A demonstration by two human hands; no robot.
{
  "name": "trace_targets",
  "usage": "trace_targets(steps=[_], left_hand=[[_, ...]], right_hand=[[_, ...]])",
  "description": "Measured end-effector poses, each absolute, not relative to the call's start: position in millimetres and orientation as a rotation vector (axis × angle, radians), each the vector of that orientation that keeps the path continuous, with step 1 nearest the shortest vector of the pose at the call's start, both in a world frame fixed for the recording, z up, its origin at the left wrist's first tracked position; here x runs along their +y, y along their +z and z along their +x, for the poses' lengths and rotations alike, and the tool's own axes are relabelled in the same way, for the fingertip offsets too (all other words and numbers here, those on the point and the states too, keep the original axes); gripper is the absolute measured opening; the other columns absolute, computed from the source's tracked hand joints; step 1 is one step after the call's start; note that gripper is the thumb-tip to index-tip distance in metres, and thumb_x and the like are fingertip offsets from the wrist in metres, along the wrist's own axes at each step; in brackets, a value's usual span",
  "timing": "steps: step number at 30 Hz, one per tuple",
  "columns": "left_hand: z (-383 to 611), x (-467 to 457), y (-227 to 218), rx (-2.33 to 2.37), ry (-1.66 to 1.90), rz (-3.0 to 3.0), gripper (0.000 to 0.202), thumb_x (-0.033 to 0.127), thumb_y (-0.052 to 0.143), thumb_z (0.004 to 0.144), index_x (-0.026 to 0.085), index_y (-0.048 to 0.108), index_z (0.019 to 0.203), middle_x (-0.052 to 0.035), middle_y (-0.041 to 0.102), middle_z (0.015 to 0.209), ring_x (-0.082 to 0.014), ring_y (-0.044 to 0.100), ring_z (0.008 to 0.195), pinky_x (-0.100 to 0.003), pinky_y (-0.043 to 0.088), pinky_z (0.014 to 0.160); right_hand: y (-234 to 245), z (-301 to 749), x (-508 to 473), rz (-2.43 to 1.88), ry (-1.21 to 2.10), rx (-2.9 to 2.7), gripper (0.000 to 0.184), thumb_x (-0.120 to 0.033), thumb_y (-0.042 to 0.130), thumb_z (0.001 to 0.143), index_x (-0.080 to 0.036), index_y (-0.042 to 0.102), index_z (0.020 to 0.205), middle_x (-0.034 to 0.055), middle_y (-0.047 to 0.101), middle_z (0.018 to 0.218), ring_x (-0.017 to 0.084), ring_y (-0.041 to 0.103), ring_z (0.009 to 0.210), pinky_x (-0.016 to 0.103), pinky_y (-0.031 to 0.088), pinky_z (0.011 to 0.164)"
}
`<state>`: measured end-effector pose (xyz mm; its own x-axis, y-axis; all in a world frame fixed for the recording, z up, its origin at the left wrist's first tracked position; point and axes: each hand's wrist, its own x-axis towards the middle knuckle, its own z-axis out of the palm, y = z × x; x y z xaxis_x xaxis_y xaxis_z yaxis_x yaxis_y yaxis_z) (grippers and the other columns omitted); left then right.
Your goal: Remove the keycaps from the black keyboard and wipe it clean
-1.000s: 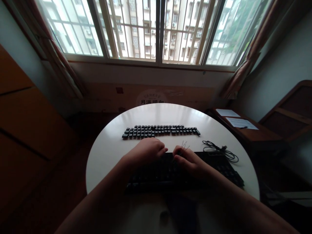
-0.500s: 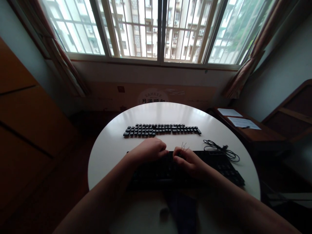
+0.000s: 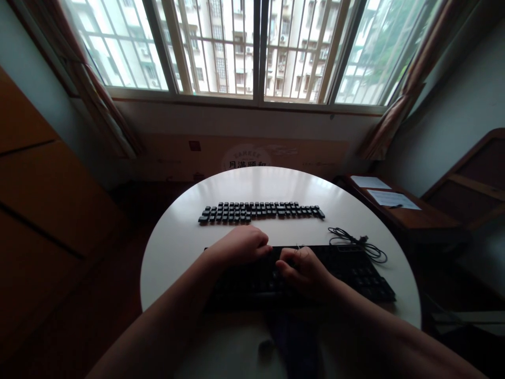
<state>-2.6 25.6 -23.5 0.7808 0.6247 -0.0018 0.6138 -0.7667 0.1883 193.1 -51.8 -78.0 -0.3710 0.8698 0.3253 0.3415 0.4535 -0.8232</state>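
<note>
A black keyboard [image 3: 256,299] lies on the round white table in front of me. My right hand [image 3: 303,268] is closed over its middle, around what looks like a wire keycap puller [image 3: 299,246]. Only the thin wire ends show above the fingers. Beside it, my left hand [image 3: 244,245] rests on the keyboard's upper part with curled fingers; the palm side and anything in it are hidden. Behind both hands, several loose black keycaps [image 3: 260,209] stand in rows. At the right, keys remain on the keyboard's number block.
A coiled black cable [image 3: 359,242] lies at the keyboard's right rear corner. Near the table's front are a small dark object [image 3: 265,346] and a dark blue cloth-like thing [image 3: 295,342], both dim. Papers [image 3: 393,199] with a pen rest on a brown side desk.
My right hand has tipped and sunk slightly toward the keyboard, so the wire ends stick up less. My left hand stays nearly in place. The view has shifted slightly.
</note>
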Motion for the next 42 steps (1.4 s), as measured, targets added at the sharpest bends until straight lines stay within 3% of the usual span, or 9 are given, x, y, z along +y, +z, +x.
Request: trace_targets(steps=[8,17,30,42], left_hand=[[-5,25,-23,0.974,0.13,2.801,0.03,0.035,0.055,0.091,0.019,0.065,0.068,-0.0034,0.066,0.071,-0.0179,0.058,0.066,-0.028,0.035,0.057],[-2,26,-27,0.955,0.102,2.819,0.029,0.035,0.055,0.091,0.019,0.067,0.07,-0.0042,0.068,0.072,-0.0185,0.058,0.066,-0.028,0.034,0.057],[-4,26,-26,0.966,0.104,2.798,0.031,0.036,0.055,0.091,0.018,0.065,0.067,-0.0035,0.067,0.071,-0.0171,0.056,0.064,-0.028,0.032,0.056],[-3,25,-24,0.989,0.084,2.796,0.032,0.037,0.056,0.091,0.018,0.067,0.068,-0.0035,0.067,0.071,-0.0168,0.057,0.065,-0.027,0.032,0.056]], right_hand=[[-79,191,-50,-1.161,0.736,-1.792,0.034,-0.034,0.054,0.092,-0.019,0.046,0.062,-0.0062,0.034,0.051,0.009,0.031,0.049,0.023,0.028,0.048],[-88,191,-42,-1.123,1.078,-1.625,0.033,-0.04,0.052,0.094,-0.019,0.049,0.067,-0.0054,0.042,0.052,0.009,0.035,0.047,0.02,0.03,0.045],[-83,191,-46,-1.036,1.005,-1.827,0.028,-0.029,0.05,0.094,-0.018,0.049,0.068,-0.0053,0.039,0.058,0.008,0.034,0.052,0.021,0.03,0.049],[-79,185,-54,-0.991,0.6,-2.099,0.033,-0.02,0.054,0.087,-0.019,0.035,0.061,-0.0065,0.036,0.054,0.006,0.03,0.049,0.021,0.025,0.048]])
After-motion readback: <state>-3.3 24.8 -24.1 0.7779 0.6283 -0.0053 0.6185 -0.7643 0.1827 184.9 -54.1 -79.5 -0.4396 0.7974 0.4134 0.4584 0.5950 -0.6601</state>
